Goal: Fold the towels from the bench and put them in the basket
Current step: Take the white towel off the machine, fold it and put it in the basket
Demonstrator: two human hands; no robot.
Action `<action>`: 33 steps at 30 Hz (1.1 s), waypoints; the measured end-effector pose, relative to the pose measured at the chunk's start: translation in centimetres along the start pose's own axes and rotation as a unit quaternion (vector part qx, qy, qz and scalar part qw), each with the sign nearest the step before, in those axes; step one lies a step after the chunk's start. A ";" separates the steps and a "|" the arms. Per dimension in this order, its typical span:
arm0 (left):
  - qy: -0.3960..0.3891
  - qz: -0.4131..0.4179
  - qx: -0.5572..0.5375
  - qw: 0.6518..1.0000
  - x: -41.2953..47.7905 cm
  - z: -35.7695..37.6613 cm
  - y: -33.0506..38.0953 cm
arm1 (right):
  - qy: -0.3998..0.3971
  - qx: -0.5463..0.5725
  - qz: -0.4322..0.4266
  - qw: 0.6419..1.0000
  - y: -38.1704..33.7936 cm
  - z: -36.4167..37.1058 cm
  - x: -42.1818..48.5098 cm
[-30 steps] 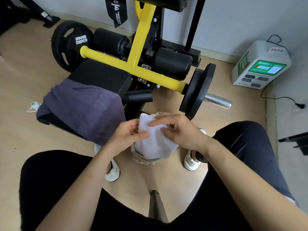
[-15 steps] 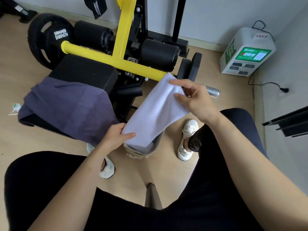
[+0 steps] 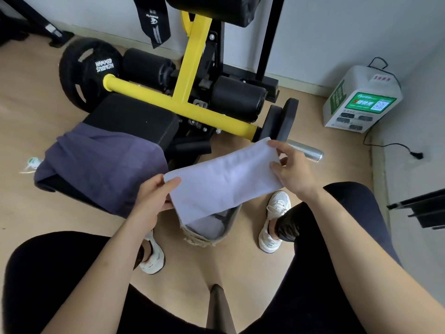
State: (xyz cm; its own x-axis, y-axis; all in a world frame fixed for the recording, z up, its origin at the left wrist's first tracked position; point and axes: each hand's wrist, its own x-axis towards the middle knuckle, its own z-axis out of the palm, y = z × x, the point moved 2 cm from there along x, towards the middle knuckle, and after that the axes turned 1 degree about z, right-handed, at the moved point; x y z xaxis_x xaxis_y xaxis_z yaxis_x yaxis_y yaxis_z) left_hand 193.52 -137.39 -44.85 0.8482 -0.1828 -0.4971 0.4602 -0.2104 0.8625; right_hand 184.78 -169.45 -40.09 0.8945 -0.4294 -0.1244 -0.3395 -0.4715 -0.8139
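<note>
On the floor [image 3: 29,121] between two white shoes [image 3: 274,227]: basket [image 3: 199,241], with pale folded cloth [image 3: 207,228] inside. Just above it, stretched flat in the air: white towel [image 3: 224,179], long axis running from near-left up to far-right, lower corner hanging at the basket mouth. Pinched at near end by left hand [image 3: 154,196], thumb on top; pinched at far end by right hand [image 3: 292,169], fingers curled. Draped over black bench [image 3: 134,119]: purple towel [image 3: 103,165]. Pale wood flooring, white wall [image 3: 325,32], white charging box [image 3: 361,100] in corner.
</note>
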 end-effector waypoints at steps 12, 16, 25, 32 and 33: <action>-0.062 -0.017 -0.059 0.996 -1.5 2.4 0.7 | -0.105 0.004 -0.156 0.982 -2.6 6.0 -3.1; -0.063 -0.004 -0.058 0.996 -2.3 3.4 1.0 | -0.138 -0.008 -0.187 0.973 -3.1 8.1 -3.7; -0.086 -0.012 -0.078 0.993 -3.2 4.4 1.7 | -0.136 -0.006 -0.135 0.981 -3.0 10.8 -4.4; -0.123 0.081 -0.043 0.988 -3.2 3.4 2.5 | -0.086 0.075 -0.069 0.991 -2.5 9.6 -3.4; -0.082 0.099 -0.044 0.991 -3.1 2.9 2.5 | -0.099 0.088 -0.070 0.989 -2.6 9.1 -3.3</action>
State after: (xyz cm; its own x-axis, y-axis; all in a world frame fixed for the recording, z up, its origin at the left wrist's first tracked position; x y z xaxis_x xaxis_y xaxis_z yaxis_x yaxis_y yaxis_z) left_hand 191.29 -140.17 -41.45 0.8732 -0.3670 -0.3206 0.3169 -0.0720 0.9457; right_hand 185.34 -159.81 -42.74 0.9744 -0.2018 -0.0989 -0.1687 -0.3665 -0.9150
